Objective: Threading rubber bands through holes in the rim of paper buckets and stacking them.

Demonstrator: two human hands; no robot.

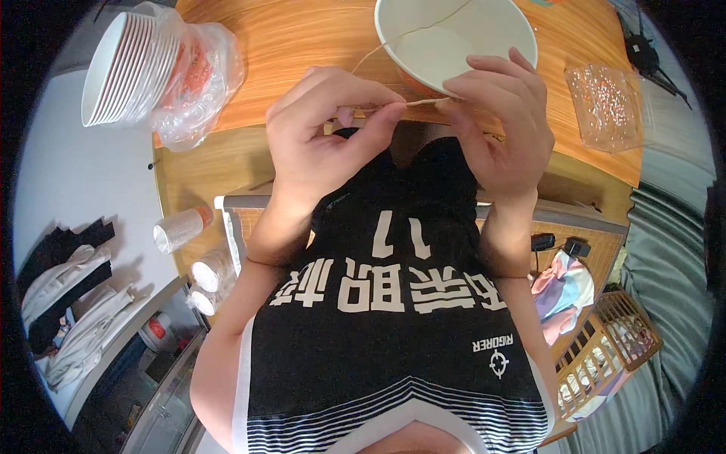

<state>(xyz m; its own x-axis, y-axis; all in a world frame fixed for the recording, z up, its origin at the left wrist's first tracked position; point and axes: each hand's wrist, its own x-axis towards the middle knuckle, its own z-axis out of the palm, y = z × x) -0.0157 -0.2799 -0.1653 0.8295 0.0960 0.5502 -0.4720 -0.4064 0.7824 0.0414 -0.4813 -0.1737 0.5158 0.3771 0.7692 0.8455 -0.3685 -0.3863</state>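
Observation:
A thin tan cord [425,101] is stretched between my two hands, just in front of the table's near edge. My left hand [318,132] pinches it between thumb and forefinger. On the other side, my right hand [505,125] pinches it with thumb and forefinger, its other fingers raised and bent. The cord also runs up from behind my left hand, over the rim of a large white paper bucket [401,45] and across its mouth. The bucket stands on the table right behind my hands. Whether the cord has a knot cannot be made out.
On the wooden table [302,30], a stack of white paper bowls [113,76] lies tipped in a clear plastic bag [204,83] at left. A clear tray [605,106] with small coloured bits sits at right. Lower down are wrapped cups [181,229] and a wooden crate [628,325].

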